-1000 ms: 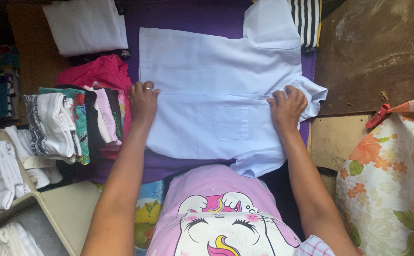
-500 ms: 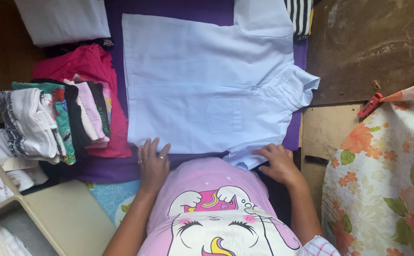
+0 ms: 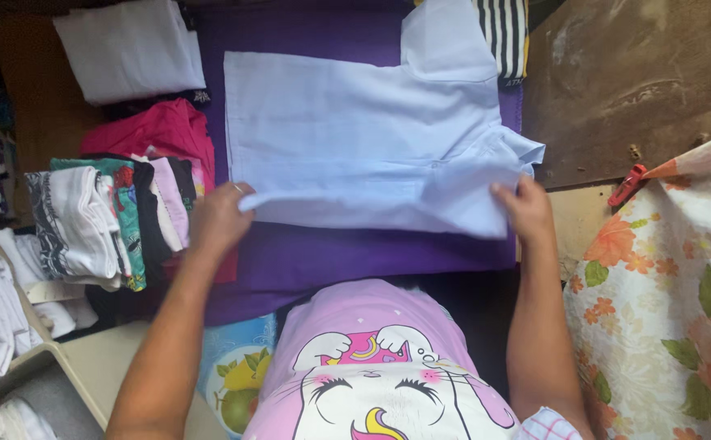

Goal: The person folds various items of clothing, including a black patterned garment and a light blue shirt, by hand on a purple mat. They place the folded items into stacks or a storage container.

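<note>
Both hands, left hand [image 3: 219,216] and right hand [image 3: 522,208], pinching shirt [image 3: 355,130] edge mid-frame; uneven lifting risking a crooked fold.

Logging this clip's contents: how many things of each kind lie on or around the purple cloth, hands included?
Hands: 2 (left hand, right hand)
White collared shirt: 1
Purple cloth: 1
Stack of folded clothes: 1
Folded white garment: 1
Striped garment: 1
Red clothespin: 1
Floral cloth: 1
Total: 9
</note>
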